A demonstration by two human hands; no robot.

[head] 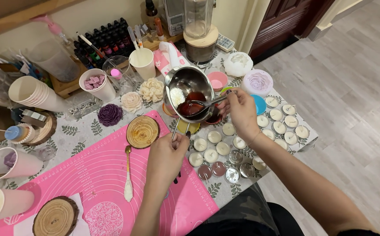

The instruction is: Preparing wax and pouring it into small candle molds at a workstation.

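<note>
A: Layout?
B: Worktop (89, 126) fills the left and centre of frame, floor (356, 109) to the right. Silicone mat (98, 175) lower left on the worktop. Wood slice (142, 131) at the mat's upper edge, second wood slice (56, 216) at its lower left corner, spoon (128, 175) on the mat between them.
A: Centre?
B: Metal pot (189, 91) centre frame, ladle (194, 108) in it. Tealight cups (225, 150) in rows right of the mat, below the pot.
A: Back?
B: Bottle rack (102, 41) upper left, blender (198, 30) top centre. Stacked paper cups (34, 94) at left edge. Flower moulds (131, 102) between rack and mat.
</note>
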